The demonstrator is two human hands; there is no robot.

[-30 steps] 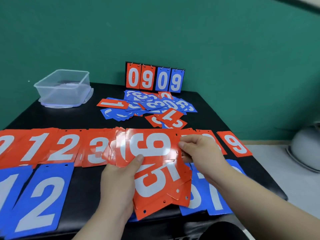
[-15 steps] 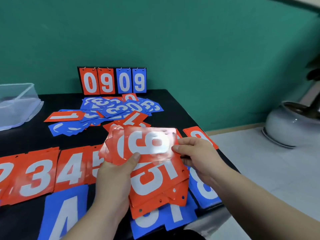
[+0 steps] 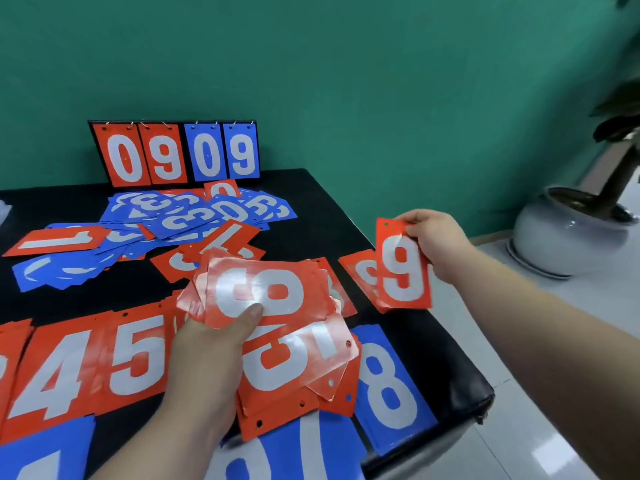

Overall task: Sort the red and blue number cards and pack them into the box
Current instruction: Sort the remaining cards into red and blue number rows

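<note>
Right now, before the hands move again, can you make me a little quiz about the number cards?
1. True or false: the right hand pinches a red 9 card.
2. What does the left hand grip? A) a blue stack B) the red stack C) nothing
3. Fill in: the scoreboard standing at the back reads ____.
Key: 1 true; 2 B; 3 0909.

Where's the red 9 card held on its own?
Right of centre in the head view: the right hand pinches the red 9 card by its top, over a second red 9 on the table, right of the red stack in the left hand.
</note>
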